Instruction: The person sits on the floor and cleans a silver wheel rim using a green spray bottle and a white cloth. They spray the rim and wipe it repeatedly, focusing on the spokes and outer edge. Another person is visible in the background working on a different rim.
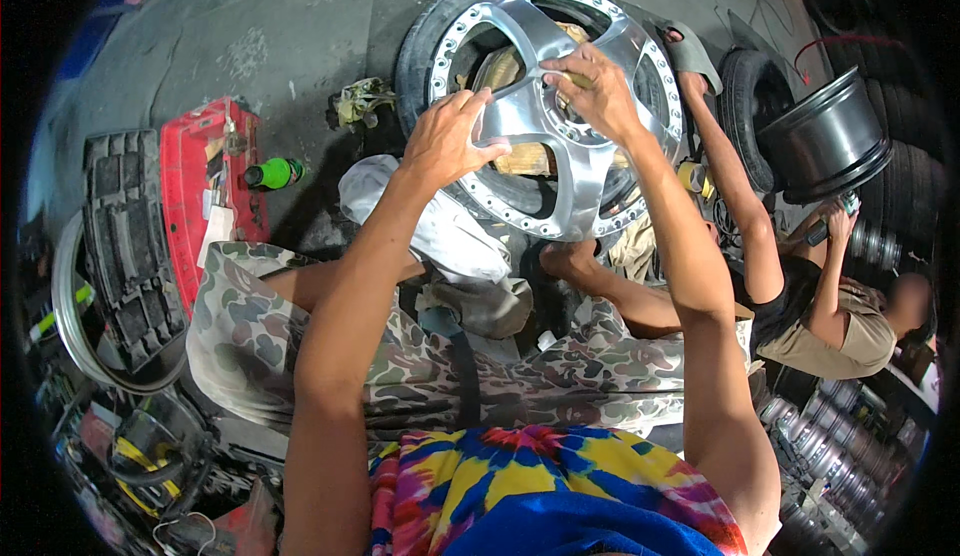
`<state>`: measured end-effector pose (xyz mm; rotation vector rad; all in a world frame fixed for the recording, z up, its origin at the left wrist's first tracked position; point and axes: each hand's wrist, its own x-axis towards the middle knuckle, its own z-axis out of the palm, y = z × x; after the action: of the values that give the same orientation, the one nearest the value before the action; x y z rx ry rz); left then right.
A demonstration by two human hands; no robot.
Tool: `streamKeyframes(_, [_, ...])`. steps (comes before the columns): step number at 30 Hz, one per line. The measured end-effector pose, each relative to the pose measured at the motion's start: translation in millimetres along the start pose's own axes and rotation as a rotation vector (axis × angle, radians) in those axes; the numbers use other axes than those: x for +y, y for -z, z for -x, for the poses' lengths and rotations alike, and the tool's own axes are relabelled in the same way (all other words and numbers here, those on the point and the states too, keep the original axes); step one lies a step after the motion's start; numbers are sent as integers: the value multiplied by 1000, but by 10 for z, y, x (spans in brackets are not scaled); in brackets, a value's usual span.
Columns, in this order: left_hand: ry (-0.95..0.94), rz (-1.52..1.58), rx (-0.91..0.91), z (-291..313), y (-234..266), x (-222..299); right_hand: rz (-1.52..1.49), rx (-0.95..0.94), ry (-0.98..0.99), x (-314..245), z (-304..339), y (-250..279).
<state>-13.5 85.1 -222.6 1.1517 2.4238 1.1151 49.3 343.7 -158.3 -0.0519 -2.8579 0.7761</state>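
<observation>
A shiny silver five-spoke wheel face [580, 171], ringed with small bolts, lies in front of me on top of a black tire [415, 66]. My left hand [447, 141] grips the end of its left spoke, the thumb on the near side and the fingers on the far side. Close to the hub, my right hand [597, 94] is closed with bent fingers pressed to the polished metal. A small pale piece seems to be pinched there, mostly hidden by the fingers. White cloth [425, 221] lies between my left forearm and the wheel.
At left are a red tray [190, 196], a green-and-black bottle [273, 174] and a bare rim [68, 301]. A co-worker [840, 331] sits at right, holding a tool, one foot beside the wheel. Behind stand a tire [745, 106] and a dark wheel barrel [830, 136].
</observation>
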Motion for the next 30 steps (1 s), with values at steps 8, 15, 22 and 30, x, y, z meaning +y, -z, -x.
streamKeyframes(8, [7,1,-3,-36,-20,4,-4,145,-78,-91,46,-82])
streamKeyframes(15, [7,-20,52,26,-97,15,-122,203,-196,-320,351,-224])
streamKeyframes(22, [189,-202,165,217,-653,542,-256,342,-395,105,735,77])
streamKeyframes(30, [284,-149,-46,257,-702,977,-275,366,-596,50,1384,284])
